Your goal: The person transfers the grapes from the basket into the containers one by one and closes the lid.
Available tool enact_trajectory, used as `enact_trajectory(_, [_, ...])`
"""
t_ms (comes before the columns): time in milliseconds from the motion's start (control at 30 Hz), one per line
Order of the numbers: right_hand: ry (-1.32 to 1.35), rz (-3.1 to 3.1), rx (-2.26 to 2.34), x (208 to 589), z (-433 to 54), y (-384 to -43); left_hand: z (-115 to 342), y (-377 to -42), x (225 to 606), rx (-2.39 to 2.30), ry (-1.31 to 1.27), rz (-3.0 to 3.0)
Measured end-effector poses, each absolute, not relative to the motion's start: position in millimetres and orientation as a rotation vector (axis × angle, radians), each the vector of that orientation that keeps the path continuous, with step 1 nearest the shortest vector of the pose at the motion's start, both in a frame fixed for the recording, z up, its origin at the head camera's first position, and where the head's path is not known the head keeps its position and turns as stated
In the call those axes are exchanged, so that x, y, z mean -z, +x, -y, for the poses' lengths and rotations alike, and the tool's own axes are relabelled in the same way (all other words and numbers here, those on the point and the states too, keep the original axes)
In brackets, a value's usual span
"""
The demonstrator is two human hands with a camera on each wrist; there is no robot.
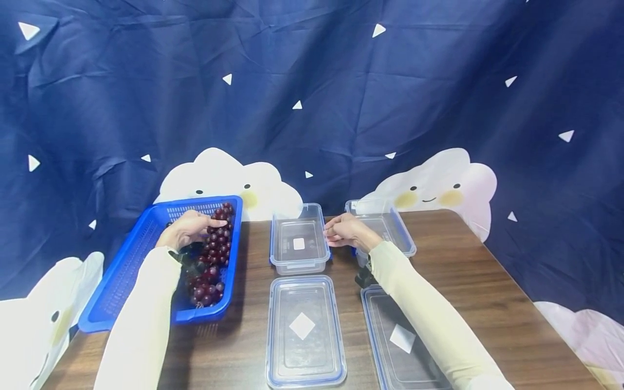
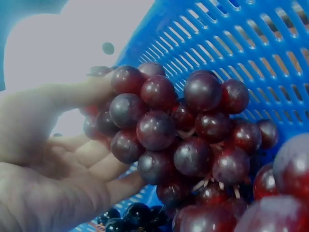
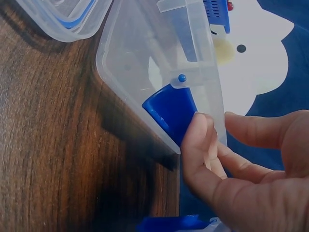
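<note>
Nearest, on the brown wood-grain bench (image 1: pixel 253 303), lie two flat, clear plastic lids with blue seals, the left lid (image 1: pixel 306 360) and the right lid (image 1: pixel 409 374), the latter partly under the right sleeve.

Farther on at the left, in the blue slotted plastic basket (image 1: pixel 209 313), is the bunch of round, glossy dark-red grapes (image 1: pixel 218 246), along the right wall. The left hand (image 1: pixel 192 223) grips it, thumb on one side and fingers beneath. Small black berries (image 2: pixel 137 215) show below. The bunch should be fairly light but floppy, its skins slick and perhaps easily bruised if the grapes are real; best held by the stem or cradled from underneath.

Beside the basket, well apart, stands the clear rectangular plastic box with blue latches (image 1: pixel 299 269). The right hand (image 1: pixel 348 230) is at its right side, fingers loosely bent by a blue latch (image 3: pixel 174 111); how firmly they touch cannot be told. The box looks light, stiff and likely to slide; its rim or side walls offer the steadiest hold.
</note>
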State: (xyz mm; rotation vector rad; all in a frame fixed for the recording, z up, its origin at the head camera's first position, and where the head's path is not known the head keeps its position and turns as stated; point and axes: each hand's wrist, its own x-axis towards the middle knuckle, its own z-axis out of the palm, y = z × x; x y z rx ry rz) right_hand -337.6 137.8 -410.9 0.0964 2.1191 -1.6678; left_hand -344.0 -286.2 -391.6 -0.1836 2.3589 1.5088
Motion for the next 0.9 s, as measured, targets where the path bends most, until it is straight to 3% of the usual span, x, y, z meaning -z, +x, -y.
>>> enact_trajectory(267, [0.092, -2.136, 1.658, 409.0, -140.5, -338.0, 289.3, -343.8, 385.8, -1.561, -0.009, -2.465])
enact_trajectory(900, [0.09, -2.013, 1.797, 417.8, -136.7, -339.3, 285.9, -326.4, 364.1, -1.712, 0.043, -2.569])
